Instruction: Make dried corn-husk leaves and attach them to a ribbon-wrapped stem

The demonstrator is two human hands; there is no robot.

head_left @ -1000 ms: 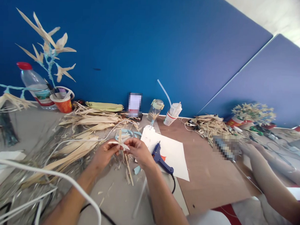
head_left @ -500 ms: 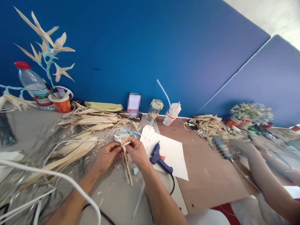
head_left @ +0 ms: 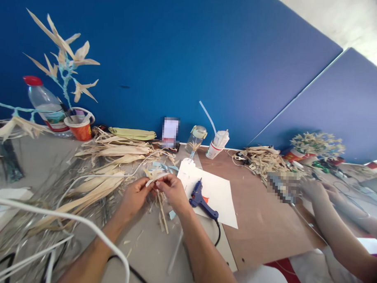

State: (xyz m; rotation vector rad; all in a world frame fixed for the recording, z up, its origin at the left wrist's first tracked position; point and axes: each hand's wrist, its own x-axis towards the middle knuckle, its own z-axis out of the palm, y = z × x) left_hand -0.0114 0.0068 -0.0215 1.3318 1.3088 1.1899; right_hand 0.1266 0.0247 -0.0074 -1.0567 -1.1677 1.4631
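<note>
Between my two hands is a small pale corn-husk flower [head_left: 153, 179], pinched at its petals. My left hand [head_left: 136, 194] closes on its left side with thumb and fingertips. My right hand [head_left: 172, 190] grips the other side, its fingertips close to the left ones and covering part of the flower. Loose dry stalk pieces [head_left: 162, 217] lie on the table just beneath. Behind the hands are light-blue paper strips [head_left: 163, 167]. A blue glue gun [head_left: 201, 199] rests on a white sheet [head_left: 225, 192] to the right of my right hand.
Dry corn husks [head_left: 113, 157] and thin wires spread across the left. A white cable [head_left: 89, 224] arches in front of my left forearm. At the back stand a bottle [head_left: 46, 105], an orange cup [head_left: 79, 129], a phone [head_left: 170, 132] and a jar [head_left: 197, 135]. Another person's hands [head_left: 315, 191] are at right.
The flower's petals, spread out before, now look flatter and drawn sideways between my fingertips. Both hands stay in nearly the same place. The whole view has shifted slightly.
</note>
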